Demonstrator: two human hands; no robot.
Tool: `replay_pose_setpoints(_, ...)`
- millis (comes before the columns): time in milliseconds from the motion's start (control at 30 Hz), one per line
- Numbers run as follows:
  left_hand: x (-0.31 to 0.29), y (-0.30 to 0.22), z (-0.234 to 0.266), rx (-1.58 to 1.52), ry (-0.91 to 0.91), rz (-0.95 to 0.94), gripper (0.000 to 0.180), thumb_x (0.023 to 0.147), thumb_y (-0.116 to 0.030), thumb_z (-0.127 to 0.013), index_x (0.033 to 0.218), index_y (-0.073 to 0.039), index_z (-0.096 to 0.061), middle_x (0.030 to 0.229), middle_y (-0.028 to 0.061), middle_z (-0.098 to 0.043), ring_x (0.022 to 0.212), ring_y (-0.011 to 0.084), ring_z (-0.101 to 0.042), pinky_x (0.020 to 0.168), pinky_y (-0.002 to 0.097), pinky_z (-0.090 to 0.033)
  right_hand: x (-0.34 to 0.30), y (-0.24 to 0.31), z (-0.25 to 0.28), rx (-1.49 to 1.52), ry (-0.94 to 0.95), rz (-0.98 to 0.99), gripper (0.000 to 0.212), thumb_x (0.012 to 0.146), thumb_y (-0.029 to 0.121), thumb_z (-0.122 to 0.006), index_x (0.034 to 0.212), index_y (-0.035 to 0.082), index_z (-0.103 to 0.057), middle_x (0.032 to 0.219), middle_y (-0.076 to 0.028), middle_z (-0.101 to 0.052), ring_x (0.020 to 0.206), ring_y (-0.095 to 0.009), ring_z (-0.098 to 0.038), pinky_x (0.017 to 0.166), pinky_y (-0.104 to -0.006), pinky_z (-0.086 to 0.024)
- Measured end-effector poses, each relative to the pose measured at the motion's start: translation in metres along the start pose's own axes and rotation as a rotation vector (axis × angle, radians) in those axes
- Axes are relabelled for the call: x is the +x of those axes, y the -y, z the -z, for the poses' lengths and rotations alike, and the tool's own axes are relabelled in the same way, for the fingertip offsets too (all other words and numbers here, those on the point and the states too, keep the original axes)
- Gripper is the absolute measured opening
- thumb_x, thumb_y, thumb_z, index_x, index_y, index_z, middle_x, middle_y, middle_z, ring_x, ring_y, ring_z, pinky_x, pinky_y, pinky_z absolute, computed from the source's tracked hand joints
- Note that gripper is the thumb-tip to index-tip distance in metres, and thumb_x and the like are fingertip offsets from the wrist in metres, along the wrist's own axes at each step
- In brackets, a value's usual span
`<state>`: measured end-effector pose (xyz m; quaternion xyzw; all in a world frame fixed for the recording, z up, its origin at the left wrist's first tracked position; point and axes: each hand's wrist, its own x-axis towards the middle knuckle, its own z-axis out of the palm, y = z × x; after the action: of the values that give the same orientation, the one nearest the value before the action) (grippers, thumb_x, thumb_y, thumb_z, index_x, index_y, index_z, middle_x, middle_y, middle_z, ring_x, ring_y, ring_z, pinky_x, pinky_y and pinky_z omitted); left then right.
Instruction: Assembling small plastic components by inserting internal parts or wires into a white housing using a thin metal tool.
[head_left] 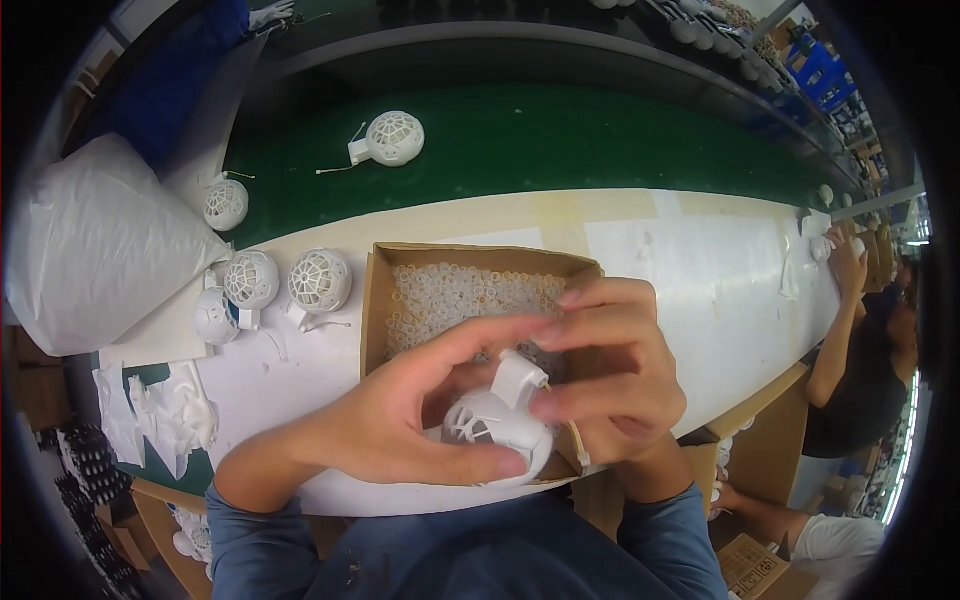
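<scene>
Over the near edge of a cardboard box (368,320), my left hand (400,410) is wrapped round a small white fan head (490,425) with a round slotted housing. Its short square stem points up and away from me. My right hand (620,375) is closed against the stem side, fingertips touching it; whether a small part is pinched there is hidden. A thin pale wire with a small connector (583,458) hangs below the right fingers. Many small clear and yellowish plastic rings (460,300) fill the box.
Several more white fan heads (320,280) rest left of the box, and another fan head (395,138) lies on the green belt (500,150). A large white plastic bag (110,250) stands far left. Co-workers' arms (845,290) show at right, beside an open carton (770,430).
</scene>
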<state>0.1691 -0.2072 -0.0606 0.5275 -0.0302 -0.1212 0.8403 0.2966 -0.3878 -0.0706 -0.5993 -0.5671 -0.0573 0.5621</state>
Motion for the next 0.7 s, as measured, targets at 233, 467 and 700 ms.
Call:
replay_pose_setpoints(233, -0.002, 0.004, 0.019, 0.331, -0.255, -0.381, 0.052, 0.091, -0.002, -0.067, 0.138, -0.006, -0.045, 0.122, 0.0113, -0.059, 0.104, 0.0160, -0.059, 0.088, 0.0296, -0.049, 0.004, 0.013, -0.013, 0.073, 0.179, -0.671, 0.026, 0.079, 0.003, -0.073, 0.103, 0.008, -0.067, 0.091, -0.009, -0.066, 0.095, -0.025, -0.065, 0.077, -0.0383, -0.055)
replay_pose_setpoints(467, 0.003, -0.008, 0.024, 0.785, -0.336, -0.538, 0.021, 0.090, 0.000, -0.069, 0.110, -0.003, -0.068, 0.100, 0.0124, -0.070, 0.091, 0.0218, -0.068, 0.079, 0.0313, -0.053, -0.025, -0.002, -0.025, -0.633, 0.745, -0.235, 0.013, 0.076, 0.005, -0.067, 0.089, 0.005, -0.067, 0.085, -0.010, -0.066, 0.082, -0.026, -0.065, 0.067, -0.0384, -0.054)
replay_pose_setpoints(700, 0.001, -0.012, 0.021, 0.978, -0.434, -0.491, 0.009, 0.093, -0.003, -0.064, 0.099, -0.001, -0.071, 0.098, 0.0156, -0.067, 0.082, 0.0203, -0.065, 0.072, 0.0304, -0.051, -0.016, -0.006, -0.014, -0.411, 0.623, -0.273, 0.005, 0.081, 0.005, -0.072, 0.086, 0.006, -0.070, 0.083, -0.010, -0.070, 0.070, -0.024, -0.065, 0.059, -0.0371, -0.053)
